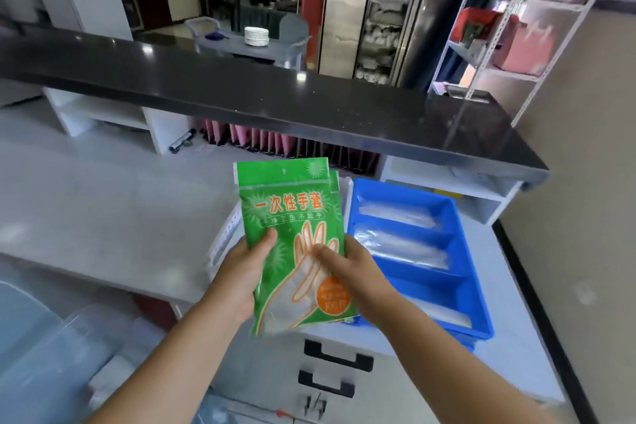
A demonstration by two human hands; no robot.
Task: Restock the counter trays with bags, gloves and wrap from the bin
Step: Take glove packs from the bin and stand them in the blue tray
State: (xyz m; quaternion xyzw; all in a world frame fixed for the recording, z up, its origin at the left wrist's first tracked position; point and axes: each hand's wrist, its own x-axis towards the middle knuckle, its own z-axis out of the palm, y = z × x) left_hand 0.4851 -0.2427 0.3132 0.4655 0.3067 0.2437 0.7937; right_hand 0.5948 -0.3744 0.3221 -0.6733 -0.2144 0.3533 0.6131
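at centre frame, both my hands grip green glove packs (292, 234) upright, left hand (246, 272) pinching the edge, right hand (351, 272) fanning them apart, above the white tray (223, 237) beside the blue tray (478, 286).

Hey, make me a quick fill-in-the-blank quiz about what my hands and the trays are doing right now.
1. Both hands, left hand and right hand, hold glove packs coloured ____.
2. The tray right of the packs is ____ in colour.
3. That tray's compartments hold clear ____.
4. The stack on the far cart is white ____.

Missing words: green; blue; bags; plates
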